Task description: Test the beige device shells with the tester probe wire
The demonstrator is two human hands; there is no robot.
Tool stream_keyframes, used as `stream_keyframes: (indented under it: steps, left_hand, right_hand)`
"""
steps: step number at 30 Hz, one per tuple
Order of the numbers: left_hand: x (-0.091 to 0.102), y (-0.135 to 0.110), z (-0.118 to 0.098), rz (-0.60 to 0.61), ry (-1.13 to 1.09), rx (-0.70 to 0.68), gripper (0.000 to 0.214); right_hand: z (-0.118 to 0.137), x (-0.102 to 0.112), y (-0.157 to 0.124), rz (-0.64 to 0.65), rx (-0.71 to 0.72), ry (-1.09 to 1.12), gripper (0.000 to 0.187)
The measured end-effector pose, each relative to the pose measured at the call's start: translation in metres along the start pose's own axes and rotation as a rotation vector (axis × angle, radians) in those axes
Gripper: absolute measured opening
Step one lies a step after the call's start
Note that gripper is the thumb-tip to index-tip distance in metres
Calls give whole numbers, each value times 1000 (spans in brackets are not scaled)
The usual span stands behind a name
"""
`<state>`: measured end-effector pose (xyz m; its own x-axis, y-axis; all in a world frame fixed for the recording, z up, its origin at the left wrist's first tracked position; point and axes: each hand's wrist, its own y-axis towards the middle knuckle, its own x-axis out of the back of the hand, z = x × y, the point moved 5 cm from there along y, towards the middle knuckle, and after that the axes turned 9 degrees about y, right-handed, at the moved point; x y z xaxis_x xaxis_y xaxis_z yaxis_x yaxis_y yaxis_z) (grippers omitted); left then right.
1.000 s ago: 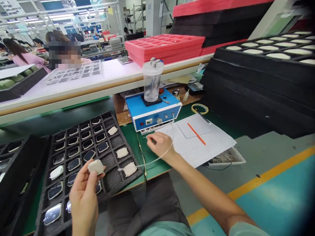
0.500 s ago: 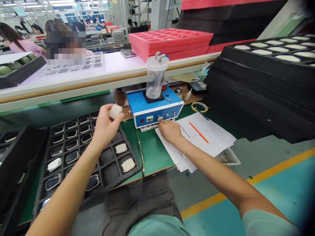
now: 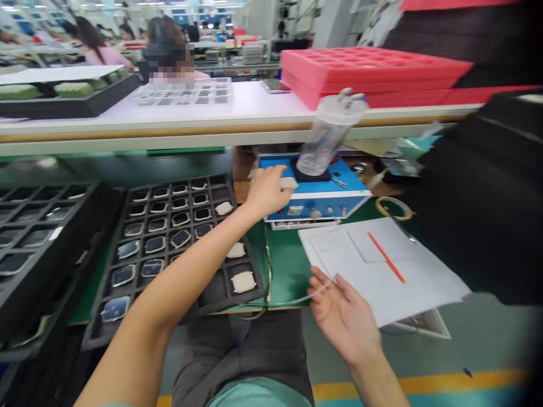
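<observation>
My left hand (image 3: pixel 267 191) reaches forward and holds a small beige part (image 3: pixel 289 183) against the front left of the blue box (image 3: pixel 314 192), beside the clear plastic jar (image 3: pixel 328 135) that stands on it. My right hand (image 3: pixel 344 314) hovers low near the table's front edge, palm up, fingers loosely pinching a thin clear tube (image 3: pixel 297 298). A black foam tray (image 3: pixel 169 237) with several dark and beige parts lies under my left forearm.
White paper sheets with an orange pen (image 3: pixel 385 257) lie right of the box. Stacked black foam trays (image 3: pixel 487 198) rise at the right, pink foam trays (image 3: pixel 373 70) sit on the shelf behind. Another black tray (image 3: pixel 38 237) lies at left. People work at benches beyond.
My left hand carried the beige part from above the tray forward to the blue box. My right hand drew back from the box's knobs toward me with the tube. The view swung left.
</observation>
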<state>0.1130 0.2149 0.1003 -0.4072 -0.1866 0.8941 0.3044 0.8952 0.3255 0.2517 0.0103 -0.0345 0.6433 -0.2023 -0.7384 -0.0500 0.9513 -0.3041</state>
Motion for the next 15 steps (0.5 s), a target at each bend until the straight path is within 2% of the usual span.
stream_keyframes:
  steps: [2,4,5,8,11,13,15]
  left_hand:
    - [4,-10,6,-63,-13,-23,59]
    - [14,-25,23,-117,12,-49,52]
    - [19,-35,36,-104,46,-44,45]
    - [33,-69,93,60,160,56,24]
    - [44,-109,143,173,191,125,15]
    - [45,-134,157,218,192,129,15]
    - [43,-151,158,246,188,127,16]
  right_hand:
    - [-1,1,-13,-25,-8,78,38]
    - [-5,-12,-19,35,-36,60,33]
    - [-8,-22,-21,91,-60,30,28]
    - [-23,-56,-20,273,-102,-89,19]
    - [-36,-83,-14,415,-36,-225,18]
    - [-45,-96,-10,491,16,-356,16]
    - [-54,-107,-6,559,27,-473,15]
